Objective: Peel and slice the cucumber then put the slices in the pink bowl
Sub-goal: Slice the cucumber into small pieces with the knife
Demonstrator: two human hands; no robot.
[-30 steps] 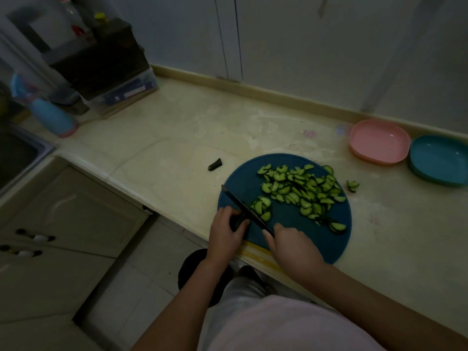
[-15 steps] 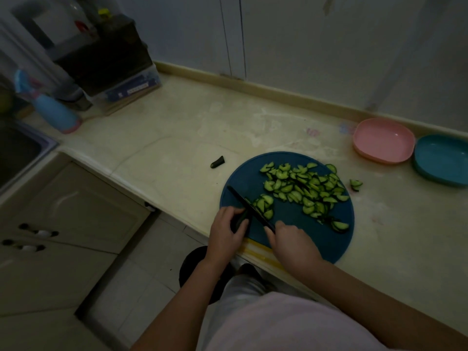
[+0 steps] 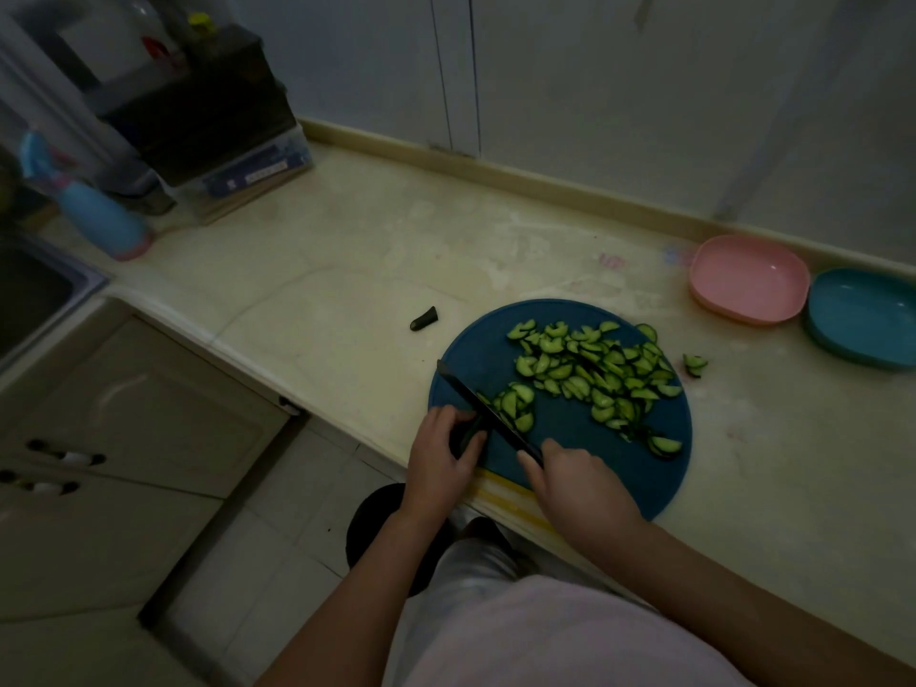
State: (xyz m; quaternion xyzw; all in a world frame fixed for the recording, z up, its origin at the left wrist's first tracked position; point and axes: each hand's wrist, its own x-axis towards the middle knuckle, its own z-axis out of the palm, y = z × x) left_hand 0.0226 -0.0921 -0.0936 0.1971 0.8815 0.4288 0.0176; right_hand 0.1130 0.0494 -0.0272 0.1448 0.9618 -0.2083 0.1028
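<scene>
Cucumber stub (image 3: 466, 435) | left fingers (image 3: 444, 421) still grip it | right fingers (image 3: 531, 467) still hold knife (image 3: 477, 402) | slices (image 3: 595, 374) unchanged

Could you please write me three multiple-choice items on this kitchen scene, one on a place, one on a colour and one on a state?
1. Where is the pink bowl?
A in the sink
B on the counter, beside the teal bowl
C on the floor

2. What colour is the board?
A white
B yellow
C blue

3. What is the right hand doing?
A resting open
B lifting a bowl
C gripping the knife

Answers:
1 B: it stands on the counter near the wall, next to the teal bowl.
2 C: the round board under the slices is dark blue.
3 C: its fingers curl round the handle, with the blade over the board.
</scene>
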